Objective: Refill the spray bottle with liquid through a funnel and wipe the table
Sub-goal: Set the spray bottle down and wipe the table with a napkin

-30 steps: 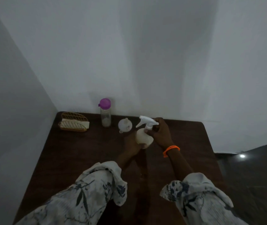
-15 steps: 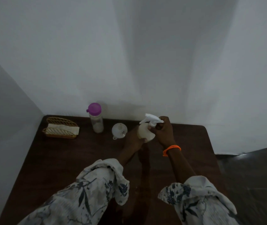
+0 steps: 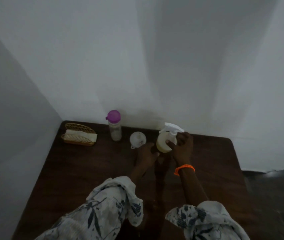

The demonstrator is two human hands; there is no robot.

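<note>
Head view. The dark wooden bench (image 3: 89, 170) stands in a corner between two pale walls. The spray bottle (image 3: 165, 141) sits near the far edge of the bench, at about 12 o'clock from the person, with its white trigger head (image 3: 172, 128) on top. The right hand (image 3: 182, 147) is closed around the bottle's neck just below the trigger head, thumb lying across the pale body. The left hand (image 3: 146, 153) is at the bottle's lower left side, fingers curled toward its base (how firmly it grips cannot be told). The white funnel (image 3: 137, 139) lies on the bench just beside the bottle at its 9 o'clock. Farther along at 9 o'clock stands a clear bottle with a purple cap (image 3: 114, 125), then a gold wire holder (image 3: 79, 135) with white tissue in it. An orange band (image 3: 184, 168) circles the right wrist.
</note>
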